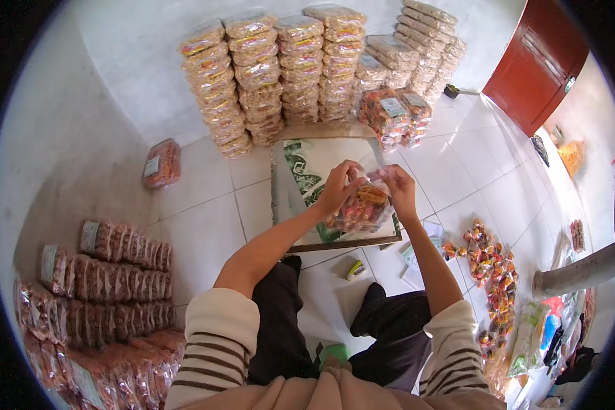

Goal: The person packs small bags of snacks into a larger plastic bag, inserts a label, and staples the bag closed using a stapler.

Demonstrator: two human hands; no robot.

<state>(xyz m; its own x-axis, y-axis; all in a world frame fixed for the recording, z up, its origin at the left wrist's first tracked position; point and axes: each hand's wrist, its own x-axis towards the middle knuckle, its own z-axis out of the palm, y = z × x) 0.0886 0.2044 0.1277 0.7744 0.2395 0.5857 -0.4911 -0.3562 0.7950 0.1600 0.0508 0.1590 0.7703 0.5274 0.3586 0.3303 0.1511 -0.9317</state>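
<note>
Pinching film at top of clear bag (363,210), left hand (342,186) and right hand (398,188) both have fingers closed on it. Bag, full of small colourful packets, rests on low counter (338,154); counter likely bears weight, so hands manage only mouth. Loose packets (488,270) lie on floor (191,205) at right, seemingly for easy reach. Tall pack stacks (256,68) stand by wall (137,61), likely saving floor space.

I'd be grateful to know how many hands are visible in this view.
2: the left hand and the right hand, both at the top of the clear bag over the low table. I see no others, though clutter could hide some.
</note>
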